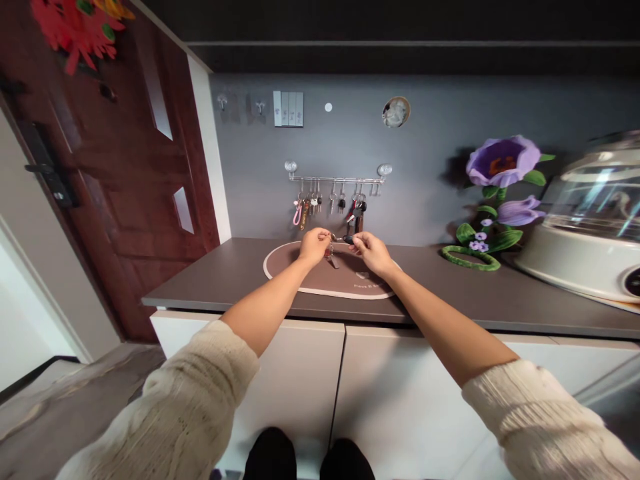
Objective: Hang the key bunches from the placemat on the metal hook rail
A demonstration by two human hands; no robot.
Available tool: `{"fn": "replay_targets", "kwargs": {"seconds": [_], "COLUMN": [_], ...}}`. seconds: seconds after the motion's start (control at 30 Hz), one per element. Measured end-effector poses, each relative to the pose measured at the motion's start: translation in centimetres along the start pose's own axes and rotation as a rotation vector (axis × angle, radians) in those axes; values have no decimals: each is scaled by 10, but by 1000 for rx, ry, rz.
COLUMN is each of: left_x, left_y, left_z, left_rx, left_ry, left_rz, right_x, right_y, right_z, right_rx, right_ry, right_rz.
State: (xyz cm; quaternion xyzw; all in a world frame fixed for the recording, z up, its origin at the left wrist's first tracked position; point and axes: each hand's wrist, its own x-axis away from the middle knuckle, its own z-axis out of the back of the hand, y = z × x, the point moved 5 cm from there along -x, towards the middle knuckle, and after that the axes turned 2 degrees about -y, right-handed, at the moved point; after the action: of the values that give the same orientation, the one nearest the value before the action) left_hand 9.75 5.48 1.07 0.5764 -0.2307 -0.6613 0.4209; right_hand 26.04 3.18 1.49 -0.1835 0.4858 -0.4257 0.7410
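The left hand (315, 245), fingertips nearly closed, pinches a small silver metal ring (335, 237); the right hand (371, 253) pinches a small black key fob (349, 239) just beside it. Light, even tension between the 2 pinches should steady both pieces above the brown oval mat (280, 261).

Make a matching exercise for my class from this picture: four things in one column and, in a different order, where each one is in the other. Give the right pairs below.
Things
1. Small dark item
2. Oval mat
3. Key rail
4. Large purple flower

Places
A. Fixed to the grey wall, above the counter
B. To the left of the clear-domed appliance
C. At the fingertips of the right hand
D. Flat on the counter, below the hands

Right pairs
1-C, 2-D, 3-A, 4-B
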Motion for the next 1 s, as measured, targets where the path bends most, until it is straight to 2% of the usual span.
{"fn": "replay_targets", "kwargs": {"seconds": [0.2,0.4,0.63,1.0], "left_x": [1,1,2,6], "left_y": [10,12,12,15], "left_z": [5,2,0,-8], "left_rx": [-13,47,130,203], "left_ry": [32,16,-5,-80], "left_rz": [-49,-32,-12,-24], "right_x": [2,3,6,6], "right_y": [1,6,-6,-18], "right_z": [-7,-12,-7,-7], "right_rx": [107,91,270,180], "right_ry": [-107,-174,-101,-19], "right_rz": [24,6,66,166]}}
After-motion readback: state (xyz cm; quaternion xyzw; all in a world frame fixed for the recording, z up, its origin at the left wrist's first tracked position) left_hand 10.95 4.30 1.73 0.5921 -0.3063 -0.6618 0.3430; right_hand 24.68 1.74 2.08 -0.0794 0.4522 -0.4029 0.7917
